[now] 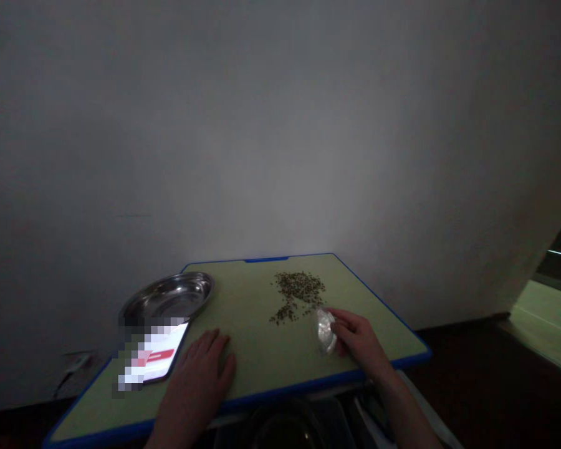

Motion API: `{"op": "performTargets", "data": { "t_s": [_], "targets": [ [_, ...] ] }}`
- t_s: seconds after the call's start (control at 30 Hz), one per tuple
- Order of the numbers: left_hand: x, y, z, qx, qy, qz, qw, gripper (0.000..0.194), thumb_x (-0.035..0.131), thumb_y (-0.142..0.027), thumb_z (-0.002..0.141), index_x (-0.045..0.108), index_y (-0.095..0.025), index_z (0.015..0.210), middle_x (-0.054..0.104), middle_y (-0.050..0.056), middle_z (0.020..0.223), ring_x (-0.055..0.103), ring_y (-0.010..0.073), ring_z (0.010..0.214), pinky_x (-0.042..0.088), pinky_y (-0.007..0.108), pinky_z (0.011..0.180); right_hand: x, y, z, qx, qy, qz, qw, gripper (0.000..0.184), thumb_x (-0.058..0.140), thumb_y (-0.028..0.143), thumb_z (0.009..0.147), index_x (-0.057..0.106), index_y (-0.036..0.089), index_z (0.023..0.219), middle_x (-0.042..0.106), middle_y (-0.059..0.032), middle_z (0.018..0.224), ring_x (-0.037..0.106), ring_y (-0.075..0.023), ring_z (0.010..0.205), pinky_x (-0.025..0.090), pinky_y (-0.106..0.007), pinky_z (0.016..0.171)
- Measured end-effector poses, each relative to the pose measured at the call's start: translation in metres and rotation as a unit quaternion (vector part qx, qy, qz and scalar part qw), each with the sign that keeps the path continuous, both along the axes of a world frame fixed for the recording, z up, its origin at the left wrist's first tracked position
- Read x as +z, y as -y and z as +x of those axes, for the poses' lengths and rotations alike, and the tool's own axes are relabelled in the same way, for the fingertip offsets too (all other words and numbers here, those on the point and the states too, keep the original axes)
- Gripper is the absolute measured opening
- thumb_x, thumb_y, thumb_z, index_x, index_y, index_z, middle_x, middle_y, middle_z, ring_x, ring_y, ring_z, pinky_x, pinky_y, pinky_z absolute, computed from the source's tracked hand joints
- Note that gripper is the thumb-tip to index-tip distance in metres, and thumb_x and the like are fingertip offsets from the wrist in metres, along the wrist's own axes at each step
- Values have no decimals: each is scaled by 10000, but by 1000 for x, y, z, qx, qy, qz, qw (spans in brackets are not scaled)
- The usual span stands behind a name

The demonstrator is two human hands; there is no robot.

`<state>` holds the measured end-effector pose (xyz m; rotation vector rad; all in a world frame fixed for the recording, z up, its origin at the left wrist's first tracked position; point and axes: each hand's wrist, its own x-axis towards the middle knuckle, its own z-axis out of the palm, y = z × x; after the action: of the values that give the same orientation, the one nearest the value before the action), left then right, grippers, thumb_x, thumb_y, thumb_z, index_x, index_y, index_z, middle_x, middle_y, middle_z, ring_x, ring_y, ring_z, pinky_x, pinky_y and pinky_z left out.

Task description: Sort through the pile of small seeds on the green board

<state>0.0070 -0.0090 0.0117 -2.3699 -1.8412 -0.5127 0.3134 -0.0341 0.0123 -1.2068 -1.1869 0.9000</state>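
Note:
A pale green table [257, 349] with a blue rim stands against a grey wall. My left hand [201, 374] lies flat on it, fingers stretched out, holding nothing, right beside a lit phone [156, 358]. My right hand [358, 340] grips a small shiny round thing [325, 330], perhaps a little steel bowl, tilted on its side. Just beyond it lies a scattered heap of small brownish seeds [297, 293] on the table top.
A shallow steel plate [171, 296] sits at the table's far left, behind the phone. The wall [262, 137] rises directly behind the table. Dark floor [477, 368] and a green strip [546, 324] lie to the right. A dark round object [285, 430] shows below the near edge.

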Motion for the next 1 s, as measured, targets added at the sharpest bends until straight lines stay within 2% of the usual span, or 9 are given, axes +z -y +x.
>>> {"op": "performTargets", "data": {
  "t_s": [0.3, 0.53, 0.87, 1.0],
  "targets": [
    [-7, -3, -6, -7, 25, 36, 999, 425, 425, -398, 836, 647, -192, 1134, 612, 114, 1293, 542, 295, 1223, 417, 494, 1043, 7, 3, -3, -19, 5, -15, 1000, 532, 664, 447, 625, 693, 84, 1013, 652, -16, 538, 442, -94, 346, 363, -236, 380],
    [-8, -4, -8, -9, 35, 40, 999, 412, 442, -398, 832, 653, -201, 1126, 622, 106, 1283, 554, 286, 1213, 427, 486, 1037, 2, 1, -2, -9, -7, -8, 1000, 454, 660, 436, 628, 668, 126, 960, 714, -44, 661, 426, -74, 324, 339, -221, 357],
    [-8, -4, -8, -11, 38, 45, 998, 402, 461, -392, 824, 657, -202, 1120, 626, 106, 1279, 553, 291, 1212, 431, 487, 1032, -3, -1, 0, -8, 15, 6, 1000, 404, 657, 460, 657, 659, 141, 905, 693, -31, 614, 407, -69, 321, 308, -205, 340],
    [-10, -5, -8, -8, 37, 38, 999, 412, 452, -393, 824, 655, -196, 1123, 624, 114, 1279, 560, 297, 1203, 439, 495, 1018, -3, 0, 2, -17, -15, 24, 999, 407, 695, 492, 661, 646, 150, 875, 697, -40, 653, 350, -45, 318, 238, -186, 318]
  ]
}}
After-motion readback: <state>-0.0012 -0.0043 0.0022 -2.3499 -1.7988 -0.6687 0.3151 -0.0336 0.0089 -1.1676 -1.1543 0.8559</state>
